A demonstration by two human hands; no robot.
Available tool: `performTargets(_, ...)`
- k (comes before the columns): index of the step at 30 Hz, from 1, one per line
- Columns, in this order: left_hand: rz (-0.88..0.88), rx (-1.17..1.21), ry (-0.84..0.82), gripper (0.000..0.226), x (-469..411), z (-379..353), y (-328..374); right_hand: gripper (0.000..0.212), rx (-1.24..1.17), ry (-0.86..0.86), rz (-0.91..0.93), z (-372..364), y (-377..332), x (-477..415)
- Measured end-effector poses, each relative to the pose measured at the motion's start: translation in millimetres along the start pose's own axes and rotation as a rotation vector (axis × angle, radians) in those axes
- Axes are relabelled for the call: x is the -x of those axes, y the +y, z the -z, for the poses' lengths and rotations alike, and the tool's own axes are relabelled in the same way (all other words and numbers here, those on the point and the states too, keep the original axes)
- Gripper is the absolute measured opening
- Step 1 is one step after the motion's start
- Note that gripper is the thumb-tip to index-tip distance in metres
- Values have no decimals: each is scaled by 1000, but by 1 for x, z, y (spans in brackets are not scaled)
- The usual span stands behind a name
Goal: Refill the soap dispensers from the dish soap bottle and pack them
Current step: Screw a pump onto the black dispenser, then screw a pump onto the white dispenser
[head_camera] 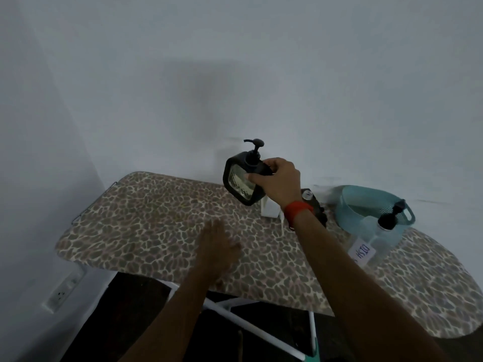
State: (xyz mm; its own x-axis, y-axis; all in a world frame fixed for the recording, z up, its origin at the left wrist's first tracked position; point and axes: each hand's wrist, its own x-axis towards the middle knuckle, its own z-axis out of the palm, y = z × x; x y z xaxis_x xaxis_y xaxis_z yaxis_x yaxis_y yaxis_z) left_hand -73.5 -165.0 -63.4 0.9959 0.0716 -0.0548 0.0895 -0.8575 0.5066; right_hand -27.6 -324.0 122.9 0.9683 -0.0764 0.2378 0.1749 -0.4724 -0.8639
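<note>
Your right hand (277, 181) holds the dark soap dispenser (241, 184) off the board, fingers and thumb curled round its upper right side. The dispenser's long axis runs close to upright with a slight lean; its pump (254, 145) is at the top and the spout points left, away from your grip. The body is squarish with rounded dark edges, and a clear, glossy panel faces you, left of your fingers.

Your left hand (217, 246) is below and left of the grip, low over the board, fingers straight and holding nothing. It is blurred.

Just under your right wrist, which wears a red band (298, 209), stands a small white box (269, 210). A dark object (313, 205) with a shiny round top is partly hidden behind the wrist. Further right of the grip sits a teal plastic basket (366, 202) with a perforated wall and a handle. In front of it is a clear bottle (373, 236) with a black pump and a white handwritten label (362, 253) — whether it touches the basket I cannot tell.

All this rests on an ironing board (146, 218) with a leopard-print fabric cover and white metal legs (251, 325). Plain pale walls meet in a corner to the left, with an outlet (62, 291) low on the wall.
</note>
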Motion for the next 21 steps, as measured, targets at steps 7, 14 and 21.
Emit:
performTargets(7, -33, -133, 79, 93, -7, -26, -11, 46, 168, 42, -180, -86, 65, -35)
performTargets(14, -50, -162, 101, 93, -12, -29, -12, 50, 189, 156, -202, -129, 84, -42)
performTargets(21, -44, -147, 108, 98, -12, -30, -13, 68, 250, 46, -100, -121, 80, -38)
